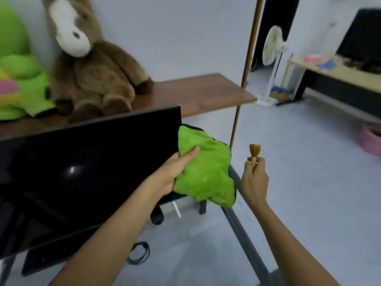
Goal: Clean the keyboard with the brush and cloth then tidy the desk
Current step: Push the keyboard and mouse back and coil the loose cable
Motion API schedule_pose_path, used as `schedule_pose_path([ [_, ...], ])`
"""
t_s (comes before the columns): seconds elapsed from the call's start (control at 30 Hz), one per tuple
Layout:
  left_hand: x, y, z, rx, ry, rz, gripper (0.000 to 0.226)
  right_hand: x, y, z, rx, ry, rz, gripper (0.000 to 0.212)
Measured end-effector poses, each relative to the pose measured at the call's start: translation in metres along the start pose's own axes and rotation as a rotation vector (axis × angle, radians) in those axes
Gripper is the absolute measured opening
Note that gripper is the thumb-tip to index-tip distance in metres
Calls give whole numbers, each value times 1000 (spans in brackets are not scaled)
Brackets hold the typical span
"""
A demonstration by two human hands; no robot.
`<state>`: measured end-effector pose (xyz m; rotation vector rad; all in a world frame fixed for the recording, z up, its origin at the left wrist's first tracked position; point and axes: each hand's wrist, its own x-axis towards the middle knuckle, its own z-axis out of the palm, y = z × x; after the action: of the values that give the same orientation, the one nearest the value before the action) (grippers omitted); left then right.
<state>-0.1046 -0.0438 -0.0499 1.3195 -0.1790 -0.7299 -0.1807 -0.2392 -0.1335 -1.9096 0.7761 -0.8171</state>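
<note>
My left hand (175, 172) grips a bright green cloth (208, 172) with a dark edge, held up just right of the black monitor (86, 172); the thumb lies across the cloth's top. My right hand (254, 178) holds a small brush (254, 151) upright by its pale handle, brown bristles pointing up, to the right of the cloth. Both hands hover beyond the desk's right edge. No keyboard is in view.
A brown plush horse (92, 75) and a green plush toy (18, 79) sit on the wooden shelf (195, 93) behind the monitor. A coiled cable (140, 252) lies on the desk. A white fan (272, 46) and another table (340, 75) stand at the far right.
</note>
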Motion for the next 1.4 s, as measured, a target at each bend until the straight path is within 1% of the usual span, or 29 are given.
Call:
schedule_pose_path([
  [0.07, 4, 43, 9, 8, 0, 113, 22, 37, -46, -4, 67, 42, -131, 10],
  [0.17, 9, 109, 15, 16, -19, 289, 23, 82, -114, -7, 122, 80, -303, 26],
  [0.27, 19, 164, 16, 17, -11, 410, 27, 114, -170, -7, 109, 150, -403, 34],
  [0.33, 30, 190, 10, -1, -9, 446, 24, 125, -201, -4, 134, 176, -438, 35],
  [0.43, 56, 208, -5, -28, 36, 424, 29, 141, -223, 9, 115, 177, -466, 31],
  [0.53, 86, 200, -26, -5, 109, 279, 39, 150, -230, 21, 50, 164, -457, 24],
  [0.63, 114, 181, -48, 105, 154, 134, 38, 152, -229, 28, 40, 141, -426, 22],
  [0.67, 120, 178, -55, 192, 200, 105, 38, 153, -227, 30, 36, 129, -421, 22],
  [0.7, 124, 176, -60, 332, 257, 94, 39, 153, -224, 32, 17, 117, -423, 21],
  [0.73, 127, 175, -64, 552, 349, 91, 43, 154, -221, 34, -14, 103, -425, 21],
  [0.77, 125, 176, -65, 827, 477, 95, 47, 155, -218, 38, -50, 82, -418, 23],
  [0.8, 123, 178, -64, 1073, 616, 128, 52, 157, -214, 42, -83, 54, -397, 27],
  [0.83, 121, 180, -61, 1237, 752, 192, 56, 159, -210, 49, -119, 14, -369, 30],
  [0.87, 121, 181, -59, 1353, 838, 276, 61, 163, -206, 57, -170, -32, -342, 32],
  [0.9, 120, 181, -57, 1448, 827, 353, 67, 166, -202, 67, -231, -77, -331, 32],
  [0.93, 121, 181, -57, 1555, 710, 372, 73, 170, -198, 77, -288, -123, -329, 32],
  [0.97, 123, 178, -59, 1616, 534, 343, 78, 172, -195, 87, -339, -161, -326, 31],
  [1.0, 127, 173, -62, 1638, 358, 239, 80, 172, -192, 96, -393, -184, -303, 31],
  [1.03, 130, 169, -66, 1628, 236, 113, 81, 173, -190, 103, -446, -192, -268, 32],
  [1.07, 134, 166, -71, 1609, 173, 17, 81, 173, -187, 108, -491, -190, -228, 34],
  [1.1, 137, 164, -75, 1624, 153, -38, 82, 174, -184, 113, -520, -183, -203, 35],
  [1.17, 140, 162, -76, 1685, 141, -79, 84, 176, -180, 118, -555, -176, -182, 35],
  [1.27, 140, 162, -75, 1698, 127, -100, 87, 178, -176, 121, -614, -195, -167, 33],
  [1.4, 142, 161, -76, 1695, 120, -105, 88, 183, -177, 120, -699, -242, -202, 41],
])
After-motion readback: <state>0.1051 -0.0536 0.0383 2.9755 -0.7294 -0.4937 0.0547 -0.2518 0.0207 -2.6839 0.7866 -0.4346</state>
